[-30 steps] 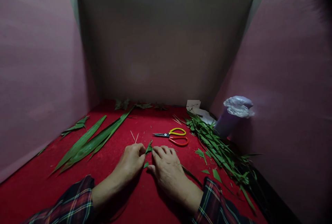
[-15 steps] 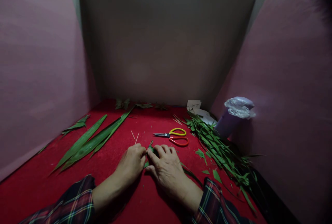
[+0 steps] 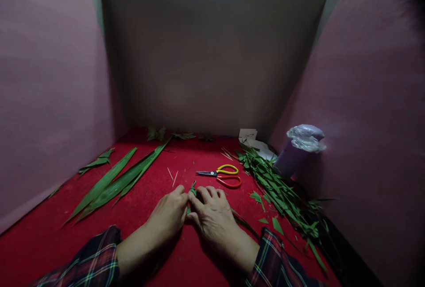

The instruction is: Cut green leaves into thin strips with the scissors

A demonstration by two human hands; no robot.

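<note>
A small folded green leaf piece [image 3: 193, 189] lies between my hands, mostly covered by fingers, its narrow tip pointing away from me. My left hand [image 3: 170, 211] has its fingers curled in against the left side of the leaf piece. From the right, my right hand [image 3: 212, 211] grips it with bent fingers and thumb. Just beyond the hands rest scissors [image 3: 214, 173] with one yellow and one red handle, blades pointing left. Two thin toothpick-like sticks [image 3: 174, 178] lie ahead of my left hand.
Long green leaves [image 3: 116, 185] lie at left, near a folded leaf piece [image 3: 99, 160]. A heap of leaf strips [image 3: 279, 189] runs along the right, beside a purple container [image 3: 294, 154] with clear plastic on top. More sticks [image 3: 227, 153] and a white card [image 3: 248, 134] sit farther back.
My left hand has turned slightly and shifted a little right, closer to my right hand, covering more of the leaf piece. The right hand stays nearly still.
</note>
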